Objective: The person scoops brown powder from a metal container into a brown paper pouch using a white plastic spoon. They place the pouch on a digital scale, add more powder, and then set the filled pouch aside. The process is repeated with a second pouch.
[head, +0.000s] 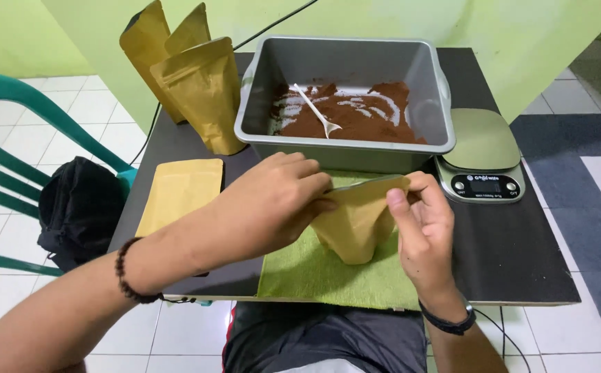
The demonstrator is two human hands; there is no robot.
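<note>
A tan paper stand-up pouch (355, 224) stands upright on a green cloth (314, 273) at the table's front. My left hand (279, 200) pinches the pouch's top edge from the left, and my right hand (421, 224) grips the same top edge from the right. Just behind the pouch sits a grey rectangular tub (345, 141) holding brown powder (362, 117) and a white plastic spoon (317, 114).
A digital kitchen scale (483, 155) sits right of the tub. Three filled tan pouches (190, 83) stand at the back left, and flat empty pouches (179, 193) lie on the black table (514, 249). A green chair (10, 138) with a black bag (79, 207) stands at left.
</note>
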